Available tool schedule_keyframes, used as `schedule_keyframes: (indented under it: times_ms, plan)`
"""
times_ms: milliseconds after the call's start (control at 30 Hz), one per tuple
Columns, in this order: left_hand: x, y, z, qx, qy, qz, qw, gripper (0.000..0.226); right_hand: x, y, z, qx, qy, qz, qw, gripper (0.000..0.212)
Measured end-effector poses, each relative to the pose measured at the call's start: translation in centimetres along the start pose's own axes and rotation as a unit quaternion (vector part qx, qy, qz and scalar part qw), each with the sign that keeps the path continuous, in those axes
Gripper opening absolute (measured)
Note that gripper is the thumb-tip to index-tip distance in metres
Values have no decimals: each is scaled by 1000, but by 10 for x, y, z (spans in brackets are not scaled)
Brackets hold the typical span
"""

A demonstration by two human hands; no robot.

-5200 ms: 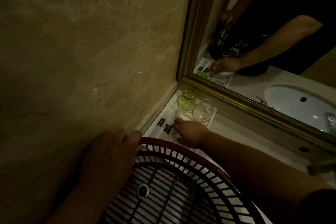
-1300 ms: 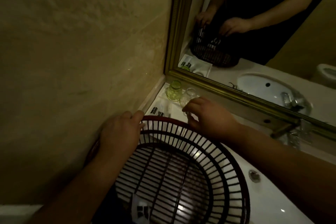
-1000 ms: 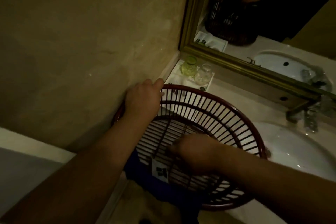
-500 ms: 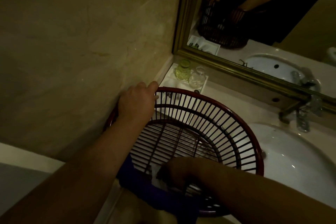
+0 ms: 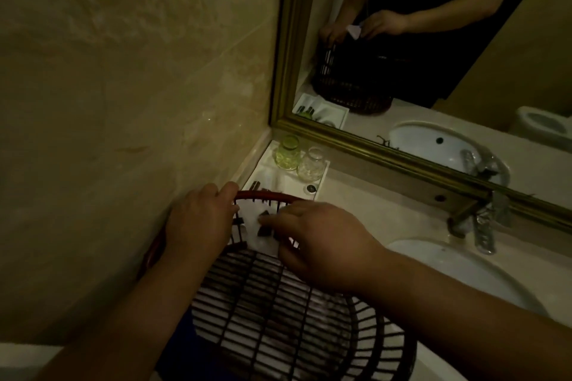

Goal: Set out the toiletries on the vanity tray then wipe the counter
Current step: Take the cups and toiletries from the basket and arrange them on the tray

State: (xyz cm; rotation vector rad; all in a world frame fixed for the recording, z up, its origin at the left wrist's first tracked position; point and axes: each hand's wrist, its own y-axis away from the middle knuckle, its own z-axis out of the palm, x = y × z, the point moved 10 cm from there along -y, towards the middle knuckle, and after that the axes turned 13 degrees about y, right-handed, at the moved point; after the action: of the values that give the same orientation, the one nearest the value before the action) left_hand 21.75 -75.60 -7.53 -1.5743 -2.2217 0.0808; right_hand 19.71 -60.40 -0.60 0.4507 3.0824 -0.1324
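Note:
A white vanity tray (image 5: 322, 178) lies in the counter corner below the mirror. On it stand a green glass (image 5: 288, 153) and a clear glass (image 5: 311, 164), with a small dark-printed packet (image 5: 254, 185) near its front. A dark red slatted basket (image 5: 278, 312) sits on the counter in front of the tray. My left hand (image 5: 199, 219) grips the basket's far rim. My right hand (image 5: 312, 238) holds a white toiletry packet with dark print (image 5: 260, 226) above the basket's far edge.
A white sink basin (image 5: 464, 275) with a metal tap (image 5: 483, 226) lies to the right. A gold-framed mirror (image 5: 356, 139) runs along the back and a tiled wall closes the left. A blue cloth (image 5: 179, 334) shows under the basket.
My right hand has come up out of the basket's near side with a white packet and moved forward to the far rim. The left hand stays on the rim.

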Motion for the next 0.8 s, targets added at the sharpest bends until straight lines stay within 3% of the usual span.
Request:
schedule_keyframes:
  times_ms: [100,167,333,433,600,800]
  plan:
    - [0,-2,3,-5,-7,5,1000,24,37,-12,-17,54,35,59,996,48]
    - [-2,-2,5,0,-12,5,1000,25,67,-24,-12,48,49,116,991,50]
    - [-6,0,8,15,13,7,1000,22,147,-54,59,-100,8,220,970,52]
    - [-9,-2,11,17,3,-3,1000,25,179,-66,118,-195,16,214,957,40]
    - [-5,-3,6,61,-32,21,997,20,209,-69,209,-333,52,168,926,50]
    - [-10,-8,13,18,-10,-24,1000,29,219,-74,269,-353,117,94,923,50]
